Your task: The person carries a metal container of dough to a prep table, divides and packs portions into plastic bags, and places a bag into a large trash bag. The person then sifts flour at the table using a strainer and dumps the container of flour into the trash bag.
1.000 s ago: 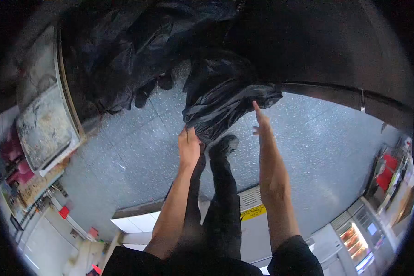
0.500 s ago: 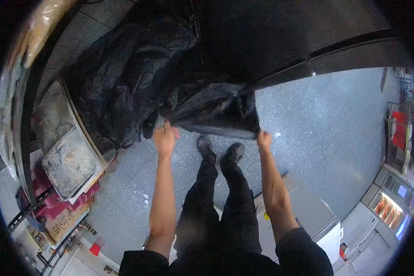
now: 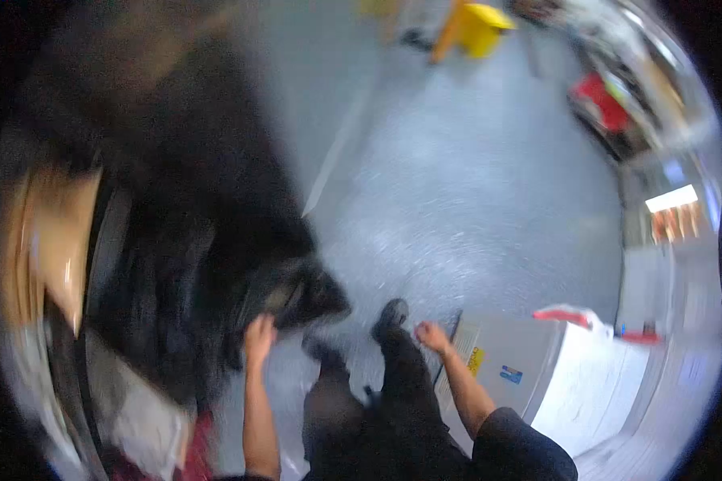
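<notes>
A large black plastic sheet (image 3: 297,301) hangs in folds on the left side of the head view, its lower corner bunched near my feet. My left hand (image 3: 260,341) is at the sheet's lower edge with its fingers curled. Blur hides whether it grips the plastic. Apart from the sheet, my right hand (image 3: 431,335) is loosely closed with nothing visible in it. It is above my right leg, beside a white chest-like appliance (image 3: 513,349) with yellow and blue stickers.
Grey speckled floor (image 3: 457,200) stretches ahead. A yellow object (image 3: 483,30) stands at the far end. To the right are a red item (image 3: 602,100) and a lit display cabinet (image 3: 672,210). A cardboard-coloured stack (image 3: 60,232) lines the left edge.
My view has swung to the right. My right hand has let go of the sheet's corner and moved toward the white appliance. The sheet's spread edge has dropped into a bunch.
</notes>
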Available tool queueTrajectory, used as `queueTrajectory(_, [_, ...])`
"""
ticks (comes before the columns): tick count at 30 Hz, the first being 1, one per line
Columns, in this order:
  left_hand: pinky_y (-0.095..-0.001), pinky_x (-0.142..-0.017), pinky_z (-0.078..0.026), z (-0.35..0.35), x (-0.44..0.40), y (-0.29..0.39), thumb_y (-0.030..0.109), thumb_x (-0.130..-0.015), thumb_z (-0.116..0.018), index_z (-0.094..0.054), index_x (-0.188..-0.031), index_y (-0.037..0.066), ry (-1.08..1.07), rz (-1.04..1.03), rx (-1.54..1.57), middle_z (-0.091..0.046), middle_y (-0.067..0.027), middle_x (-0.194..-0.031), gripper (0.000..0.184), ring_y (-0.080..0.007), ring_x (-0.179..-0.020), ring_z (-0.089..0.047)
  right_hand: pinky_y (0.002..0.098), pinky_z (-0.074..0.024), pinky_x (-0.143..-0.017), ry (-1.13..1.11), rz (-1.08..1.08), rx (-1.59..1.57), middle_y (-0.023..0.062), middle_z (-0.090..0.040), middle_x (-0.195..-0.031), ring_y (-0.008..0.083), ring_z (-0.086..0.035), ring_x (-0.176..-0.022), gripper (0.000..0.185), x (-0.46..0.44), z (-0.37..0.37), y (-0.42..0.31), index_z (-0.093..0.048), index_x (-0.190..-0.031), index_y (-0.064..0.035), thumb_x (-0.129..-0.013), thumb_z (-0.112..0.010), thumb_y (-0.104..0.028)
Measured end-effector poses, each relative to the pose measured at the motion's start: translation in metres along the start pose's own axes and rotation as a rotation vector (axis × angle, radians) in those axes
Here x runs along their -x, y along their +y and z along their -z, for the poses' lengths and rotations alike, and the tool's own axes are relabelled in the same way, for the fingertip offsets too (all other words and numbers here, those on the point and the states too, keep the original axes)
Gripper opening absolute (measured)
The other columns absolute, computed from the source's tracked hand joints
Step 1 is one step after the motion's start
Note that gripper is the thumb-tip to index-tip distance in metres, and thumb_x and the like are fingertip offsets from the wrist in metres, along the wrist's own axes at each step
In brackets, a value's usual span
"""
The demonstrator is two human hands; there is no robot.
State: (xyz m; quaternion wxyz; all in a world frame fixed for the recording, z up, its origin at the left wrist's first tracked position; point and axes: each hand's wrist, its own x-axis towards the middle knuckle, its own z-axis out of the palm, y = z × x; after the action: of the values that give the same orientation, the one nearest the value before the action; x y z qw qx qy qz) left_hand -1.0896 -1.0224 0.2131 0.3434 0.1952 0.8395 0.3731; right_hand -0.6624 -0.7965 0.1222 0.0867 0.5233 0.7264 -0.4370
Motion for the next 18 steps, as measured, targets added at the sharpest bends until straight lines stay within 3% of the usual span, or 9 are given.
queueTrajectory(1, [-0.0347, -0.051, -0.040, -0.011, 0.002, 0.002, 0.030, -0.087, -0.044, -0.055, -0.075, 0.001, -0.100, 0.040, -0.043, -0.054, -0.0112, -0.058, 0.034, -0.0202, -0.053, -0.054, 0.0346, -0.0454, -0.057, -0.018, -0.042, -0.040, 0.0080, -0.059, -0.062, 0.0176, -0.056, -0.058, 0.026, 0.015, 0.017, 0.026, -0.059, -0.081, -0.0056, -0.081, -0.050, -0.029])
queueTrajectory(2, [-0.0372, -0.049, -0.040, -0.025, 0.002, -0.018, 0.029, -0.087, -0.044, -0.054, -0.072, 0.001, -0.134, -0.143, -0.156, -0.055, -0.0118, -0.057, 0.033, -0.0225, -0.050, -0.054, 0.0335, -0.0448, -0.055, 0.060, -0.118, -0.134, 0.0071, -0.059, -0.061, 0.0171, -0.056, -0.055, 0.025, 0.034, 0.028, 0.058, -0.059, -0.079, -0.0043, -0.082, -0.050, -0.028])
queueTrajectory(3, [-0.0387, -0.053, -0.043, -0.043, -0.017, -0.088, 0.028, -0.086, -0.046, -0.055, -0.072, 0.001, -0.259, -0.077, -0.175, -0.058, -0.0124, -0.063, 0.032, -0.0240, -0.056, -0.057, 0.0323, -0.0442, -0.052, 0.124, -0.182, -0.230, 0.0062, -0.058, -0.060, 0.0165, -0.055, -0.053, 0.025, 0.053, 0.032, 0.090, -0.058, -0.077, -0.0031, -0.083, -0.050, -0.026])
queueTrajectory(6, [-0.0397, -0.062, -0.045, -0.090, -0.011, -0.046, 0.026, -0.084, -0.047, -0.057, -0.076, 0.001, -0.755, -0.216, -0.855, -0.060, -0.0139, -0.069, 0.027, -0.0258, -0.064, -0.059, 0.0322, -0.0459, -0.049, 0.198, -0.314, -0.311, 0.0066, -0.058, -0.060, 0.0161, -0.056, -0.053, 0.027, 0.101, 0.043, 0.178, -0.058, -0.075, -0.0025, -0.082, -0.052, -0.028])
queueTrajectory(10, [-0.0409, -0.061, -0.045, -0.213, -0.040, 0.040, 0.024, -0.082, -0.049, -0.059, -0.079, 0.001, -0.868, -0.188, -1.031, -0.060, -0.0153, -0.071, 0.025, -0.0274, -0.066, -0.059, 0.0359, -0.0449, -0.044, 0.348, -0.815, -0.732, 0.0135, -0.058, -0.061, 0.0226, -0.058, -0.052, 0.024, 0.149, 0.065, 0.238, -0.059, -0.068, 0.0000, -0.076, -0.048, -0.020])
queueTrajectory(13, [-0.0418, -0.061, -0.045, -0.307, -0.063, 0.098, 0.022, -0.080, -0.051, -0.060, -0.081, 0.001, -0.942, -0.440, -1.197, -0.061, -0.0164, -0.072, 0.024, -0.0287, -0.067, -0.059, 0.0328, -0.0428, -0.042, 0.371, -0.928, -1.111, 0.0095, -0.056, -0.064, 0.0193, -0.053, -0.046, 0.020, 0.138, 0.070, 0.293, -0.056, -0.083, -0.0017, -0.077, -0.047, -0.018])
queueTrajectory(16, [-0.0427, -0.061, -0.045, -0.411, -0.104, 0.165, 0.021, -0.078, -0.053, -0.062, -0.083, 0.000, -0.770, -0.695, -1.044, -0.062, -0.0175, -0.073, 0.023, -0.0299, -0.068, -0.059, 0.0286, -0.0379, -0.038, 0.372, -0.543, -1.119, 0.0058, -0.050, -0.059, 0.0151, -0.047, -0.042, 0.019, 0.096, 0.141, 0.275, -0.054, -0.080, -0.0025, -0.080, -0.051, -0.022])
queueTrajectory(17, [-0.0362, -0.055, -0.046, -0.433, -0.071, 0.277, 0.021, -0.084, -0.043, -0.057, -0.083, 0.002, -0.694, -0.443, -0.571, -0.058, -0.0107, -0.065, 0.024, -0.0212, -0.056, -0.056, 0.0275, -0.0406, -0.042, 0.342, -0.516, -1.256, 0.0064, -0.055, -0.063, 0.0145, -0.051, -0.047, 0.022, 0.068, 0.164, 0.268, -0.057, -0.077, -0.0018, -0.082, -0.052, -0.023])
queueTrajectory(18, [-0.0316, -0.056, -0.044, -0.469, -0.084, 0.314, 0.027, -0.087, -0.048, -0.059, -0.082, 0.001, -0.697, -0.325, -0.311, -0.062, -0.0093, -0.069, 0.029, -0.0189, -0.063, -0.059, 0.0264, -0.0421, -0.047, 0.222, -0.494, -1.087, 0.0055, -0.057, -0.066, 0.0132, -0.053, -0.055, 0.022, 0.044, 0.205, 0.256, -0.059, -0.079, -0.0026, -0.082, -0.050, -0.023])
